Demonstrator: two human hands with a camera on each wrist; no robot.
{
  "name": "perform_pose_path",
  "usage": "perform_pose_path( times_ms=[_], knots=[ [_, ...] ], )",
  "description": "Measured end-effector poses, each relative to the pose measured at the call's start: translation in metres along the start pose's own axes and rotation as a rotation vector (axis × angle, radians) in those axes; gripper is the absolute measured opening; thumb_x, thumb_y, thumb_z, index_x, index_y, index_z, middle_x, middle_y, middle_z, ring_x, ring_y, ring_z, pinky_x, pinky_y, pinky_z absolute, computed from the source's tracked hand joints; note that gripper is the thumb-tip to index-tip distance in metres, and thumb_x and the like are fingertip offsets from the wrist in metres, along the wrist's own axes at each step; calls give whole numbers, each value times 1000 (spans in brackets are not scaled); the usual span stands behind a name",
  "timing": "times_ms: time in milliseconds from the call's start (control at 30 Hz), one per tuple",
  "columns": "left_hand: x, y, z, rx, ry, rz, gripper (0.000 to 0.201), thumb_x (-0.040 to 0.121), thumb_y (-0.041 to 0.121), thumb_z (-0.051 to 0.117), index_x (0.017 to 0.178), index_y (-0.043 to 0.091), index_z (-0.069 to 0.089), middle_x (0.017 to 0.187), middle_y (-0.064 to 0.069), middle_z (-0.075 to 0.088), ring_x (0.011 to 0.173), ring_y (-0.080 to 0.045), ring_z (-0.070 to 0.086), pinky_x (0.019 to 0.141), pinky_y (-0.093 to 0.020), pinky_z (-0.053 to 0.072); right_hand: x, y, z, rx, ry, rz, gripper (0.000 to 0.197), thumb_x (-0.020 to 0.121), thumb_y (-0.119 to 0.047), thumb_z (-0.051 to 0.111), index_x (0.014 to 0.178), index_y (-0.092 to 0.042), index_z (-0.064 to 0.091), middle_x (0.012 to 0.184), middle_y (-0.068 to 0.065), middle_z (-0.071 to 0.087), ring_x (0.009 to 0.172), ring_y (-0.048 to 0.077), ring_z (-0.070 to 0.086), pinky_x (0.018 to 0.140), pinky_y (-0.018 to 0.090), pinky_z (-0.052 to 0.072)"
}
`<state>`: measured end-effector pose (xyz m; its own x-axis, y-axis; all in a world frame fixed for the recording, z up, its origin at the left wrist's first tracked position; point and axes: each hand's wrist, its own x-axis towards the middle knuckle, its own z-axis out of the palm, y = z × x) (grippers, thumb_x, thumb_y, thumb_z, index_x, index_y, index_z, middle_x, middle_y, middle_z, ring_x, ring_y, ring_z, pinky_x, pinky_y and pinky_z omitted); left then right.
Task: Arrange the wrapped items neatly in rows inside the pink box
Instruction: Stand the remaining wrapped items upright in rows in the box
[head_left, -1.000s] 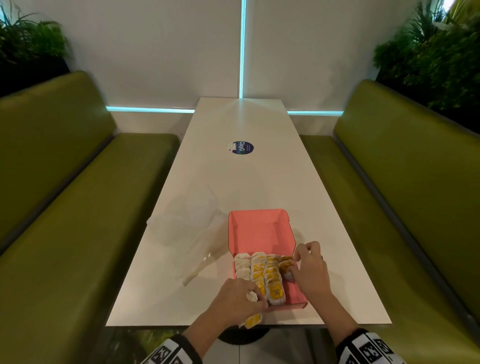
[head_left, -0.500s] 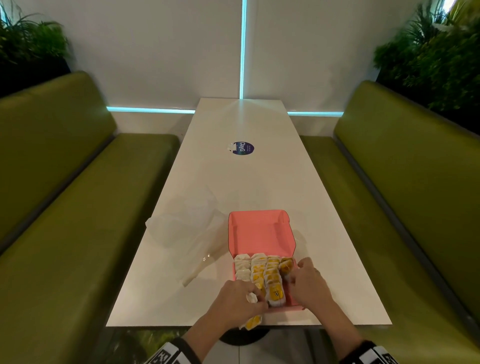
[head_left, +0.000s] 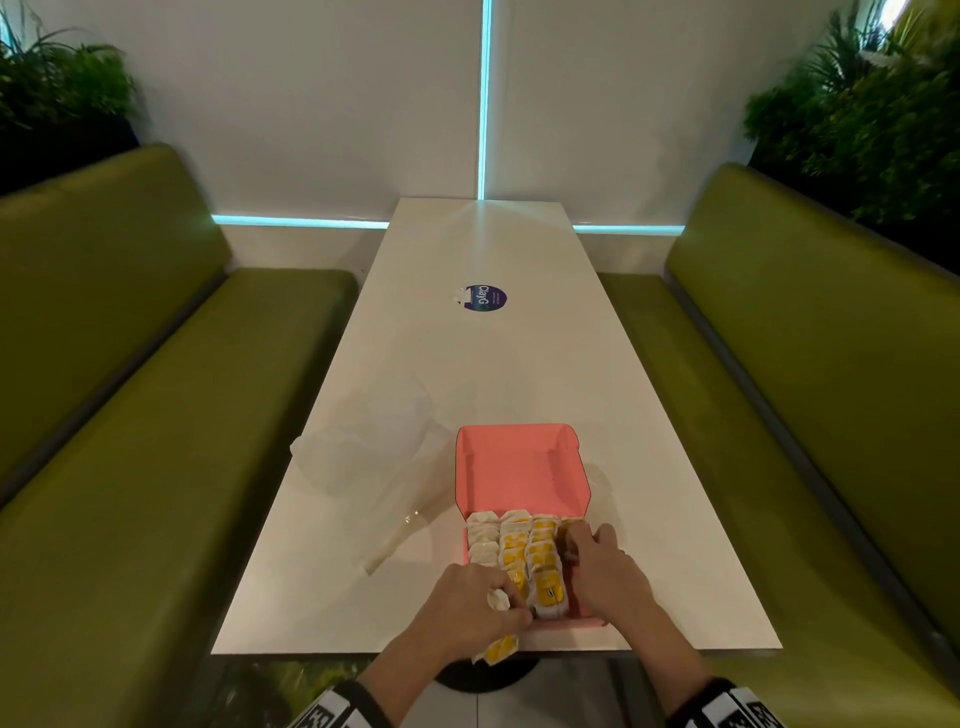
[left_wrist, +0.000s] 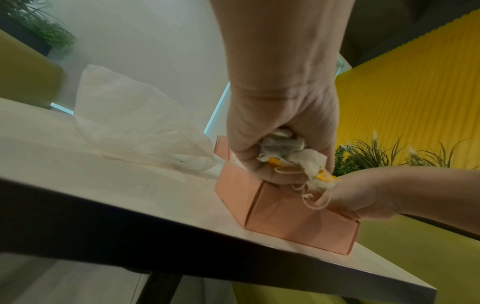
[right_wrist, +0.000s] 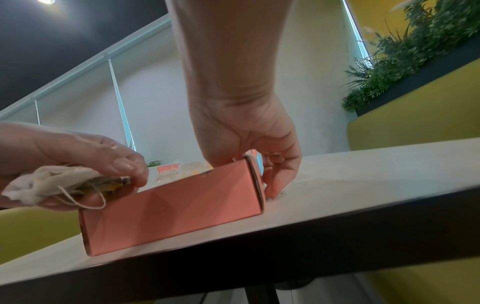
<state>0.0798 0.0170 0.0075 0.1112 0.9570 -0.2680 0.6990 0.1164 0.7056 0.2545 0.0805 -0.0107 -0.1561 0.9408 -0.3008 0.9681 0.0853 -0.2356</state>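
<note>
pink box (head_left: 519, 470) open near desk edge, lid up; wrapped items (head_left: 524, 556) white-yellow, packed in rows inside, few bunched outside front-left corner

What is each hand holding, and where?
The left hand grips a bunch of wrapped items around their middles. The right hand reaches into the pink box; any hold is hidden.

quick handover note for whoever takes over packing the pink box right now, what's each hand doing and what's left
Left hand: grips a bunch of wrapped items at the pink box's near left corner.
Right hand: fingers reach into the box's right side among the packed items; the thumb is outside the right wall.
Box: on the white table near its front edge, lid open, holding rows of wrapped items.
Empty plastic bag lies left of the box.
Left: straighten the right row and add the held bunch.
</note>
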Motion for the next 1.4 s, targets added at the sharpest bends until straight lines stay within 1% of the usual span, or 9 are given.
perform_pose_path(
  times_ms=[267,467,600,700,800,933,1233,1333,1400],
  knots=[
    [-1,1,-1,9,-10,-7,25,78,45,66,94,27,71,102,6,65,95,-8,56,76,-16,45,-5,-2,1,35,40,-7,38,97,-34,39,132,-24,28,128,6,38,104,20,57,90,28,48],
    [-1,1,-2,-3,-9,-15,25,77,46,67,94,28,71,102,7,66,94,-7,56,76,-16,45,-8,-10,5,63,93,-30,37,96,-33,42,130,-25,34,132,7,34,114,22,47,96,30,45],
    [0,2,-5,-88,13,0,19,80,44,67,90,27,71,95,11,66,89,-4,57,70,-8,40,-12,-10,-5,98,84,-9,37,95,-27,41,132,-23,36,135,8,32,119,24,44,99,31,43],
    [0,6,-13,-246,113,-26,19,83,47,62,80,28,64,85,13,62,78,-1,55,63,-10,36,-18,-14,-21,80,201,-19,29,95,-26,42,123,-21,47,134,4,35,120,20,44,99,29,42],
    [2,11,-21,-459,190,-68,28,86,53,53,81,26,62,72,12,58,60,-1,52,54,-11,38,-25,-25,-39,247,207,-200,6,91,-24,52,96,-24,55,112,-3,50,103,12,51,91,24,45],
    [9,19,-28,-618,290,-94,40,88,53,52,89,15,66,67,9,57,58,-2,50,48,-12,36,-37,-45,-53,540,-57,-381,17,85,-36,65,74,-26,57,73,-13,58,67,-4,55,65,10,44],
    [13,21,-27,-810,372,-87,29,85,46,60,75,19,64,63,6,60,60,-10,53,52,-20,39,-43,-57,-58,749,-71,-357,4,80,-24,70,78,-22,67,74,-12,66,63,0,58,65,17,48],
    [10,23,-28,-870,310,-100,27,82,42,64,80,15,62,47,9,50,43,-6,46,43,-19,38,-39,-56,-60,732,-39,-318,12,83,-12,64,76,-22,62,73,-8,63,58,3,59,63,20,49],
    [10,20,-31,-912,250,-103,31,72,41,71,84,14,63,55,3,59,47,-11,56,47,-23,44,-35,-54,-63,808,14,-235,11,85,-9,60,77,-17,60,75,-4,61,53,3,60,59,23,48]
  ],
)
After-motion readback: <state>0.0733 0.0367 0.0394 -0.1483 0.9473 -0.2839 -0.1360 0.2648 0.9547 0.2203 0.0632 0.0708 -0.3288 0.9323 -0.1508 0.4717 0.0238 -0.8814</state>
